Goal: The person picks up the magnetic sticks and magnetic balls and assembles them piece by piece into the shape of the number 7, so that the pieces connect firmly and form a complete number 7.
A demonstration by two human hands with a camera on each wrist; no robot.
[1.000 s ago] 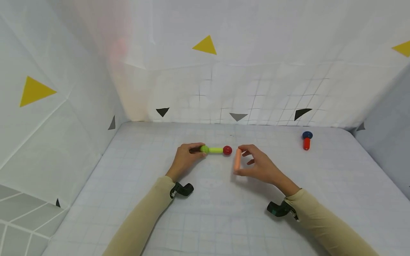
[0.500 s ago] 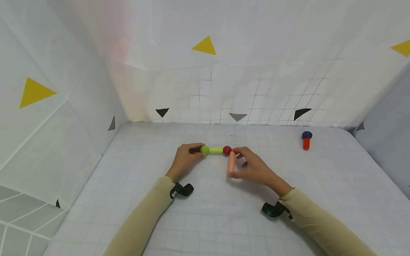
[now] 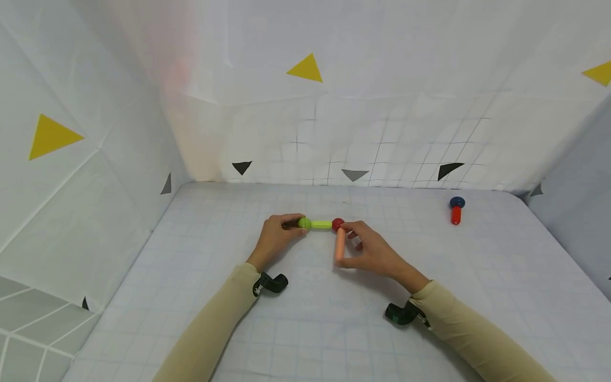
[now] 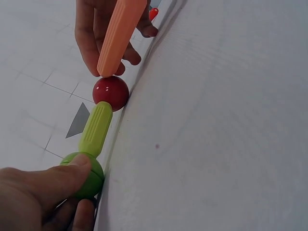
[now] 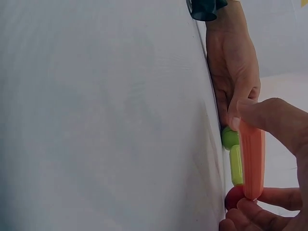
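Observation:
In the head view my left hand [image 3: 276, 237] holds a green ball [image 3: 304, 223] at the left end of a joined row. A ridged lime-green rod [image 4: 96, 129] links that ball to a shiny red ball [image 4: 110, 92]. My right hand [image 3: 373, 251] pinches a ridged orange rod [image 3: 340, 246] lengthwise, thumb at its near end and fingers at its far end. The far end of this rod meets the red ball at its near side, so the orange rod stands roughly at a right angle to the lime-green one. The left wrist view shows the rod's tip right at the red ball.
Toward the back right, a dark blue ball [image 3: 457, 202] has a short red rod [image 3: 456, 216] on its near side. White gridded sheeting covers the table [image 3: 305, 339] and the back wall [image 3: 406, 106]. A black camera [image 3: 274, 283] sits on my left wrist.
My right hand has moved left with the orange rod, bringing its far end from beside the red ball up to it. The left hand and the green ball have stayed put.

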